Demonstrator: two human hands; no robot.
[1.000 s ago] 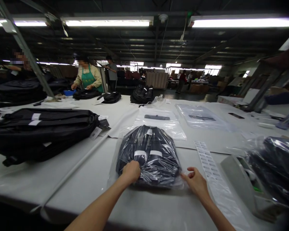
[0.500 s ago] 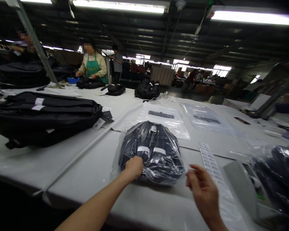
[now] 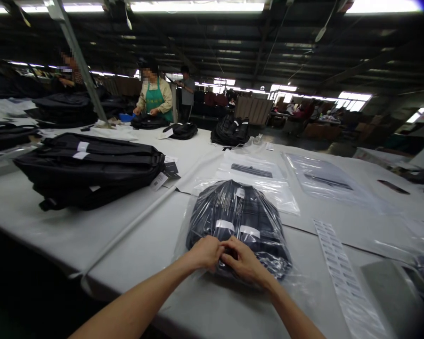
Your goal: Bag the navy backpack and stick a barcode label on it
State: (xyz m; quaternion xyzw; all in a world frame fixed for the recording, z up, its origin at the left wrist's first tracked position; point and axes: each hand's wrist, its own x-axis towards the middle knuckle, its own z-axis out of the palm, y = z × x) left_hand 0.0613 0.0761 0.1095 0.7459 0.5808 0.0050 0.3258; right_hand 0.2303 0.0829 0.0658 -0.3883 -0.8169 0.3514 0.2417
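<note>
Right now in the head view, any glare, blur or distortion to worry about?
Head view: ceiling tube lights blown out; glare streaks on the plastic bag around the dark backpack, under the left hand and right hand; wide-angle bending at the edges; right-edge table soft; background dim.

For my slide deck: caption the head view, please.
Both hands, left hand and right hand, meet on a bagged backpack.

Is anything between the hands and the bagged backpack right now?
Nothing visible. The left hand and right hand both rest on the near edge of the bagged backpack, fingertips meeting on its plastic wrap. Only that wrap lies between the hands and the backpack itself.
</note>
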